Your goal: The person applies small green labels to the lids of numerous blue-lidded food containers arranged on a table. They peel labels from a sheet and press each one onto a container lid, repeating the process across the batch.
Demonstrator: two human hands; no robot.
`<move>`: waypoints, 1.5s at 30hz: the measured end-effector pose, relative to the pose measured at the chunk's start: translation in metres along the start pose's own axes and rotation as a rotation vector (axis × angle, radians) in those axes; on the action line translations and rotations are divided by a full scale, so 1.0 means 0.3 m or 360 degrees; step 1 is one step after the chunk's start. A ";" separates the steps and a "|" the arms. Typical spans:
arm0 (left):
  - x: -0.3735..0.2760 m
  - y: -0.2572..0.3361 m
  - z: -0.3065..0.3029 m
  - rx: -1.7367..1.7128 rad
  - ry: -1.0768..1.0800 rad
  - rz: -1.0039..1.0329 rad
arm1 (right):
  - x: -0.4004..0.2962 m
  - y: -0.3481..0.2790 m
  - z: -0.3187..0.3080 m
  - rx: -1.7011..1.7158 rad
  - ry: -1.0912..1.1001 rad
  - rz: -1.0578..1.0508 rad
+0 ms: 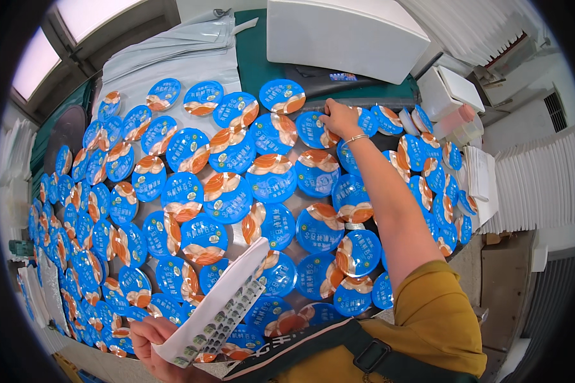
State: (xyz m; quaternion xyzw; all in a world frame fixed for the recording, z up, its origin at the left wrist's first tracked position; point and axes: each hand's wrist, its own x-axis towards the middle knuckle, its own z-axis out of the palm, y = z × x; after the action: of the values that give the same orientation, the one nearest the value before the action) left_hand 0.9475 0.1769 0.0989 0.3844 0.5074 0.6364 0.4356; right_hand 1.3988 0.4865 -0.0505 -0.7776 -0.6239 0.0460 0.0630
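My left hand (154, 342), low in the view, grips a folded white sheet of stickers (220, 301). Rows of small round greenish-grey stickers show along the sheet's lower side. At the upper right my right hand (341, 119) reaches out over the table, its fingertips down on the edge of a round tub with a blue lid (311, 128). Whether a sticker sits under those fingertips is hidden. Many like tubs surround both hands, their lids printed in blue, orange and white with writing; a nearby one (270, 178) lies between the hands.
A white foam box (345, 38) stands at the back on a green cover (250, 48). Flat plastic bags (172, 52) lie at the back left. Stacks of white foam sheets (536, 191) line the right side. Beyond the table's right end are a lidded foam box (443, 91) and a pink-capped bottle (453, 122).
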 end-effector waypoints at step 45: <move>0.032 -0.016 -0.013 -0.0231 0.0007 -0.0068 | -0.021 -0.438 0.079 0.0083 0.0067 -0.1292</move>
State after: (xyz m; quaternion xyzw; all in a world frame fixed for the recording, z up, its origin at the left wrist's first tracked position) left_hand 0.9417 0.1852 0.0938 0.3396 0.4690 0.6628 0.4747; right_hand 1.2673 0.5093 -0.0536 -0.4671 -0.8773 0.0174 0.1086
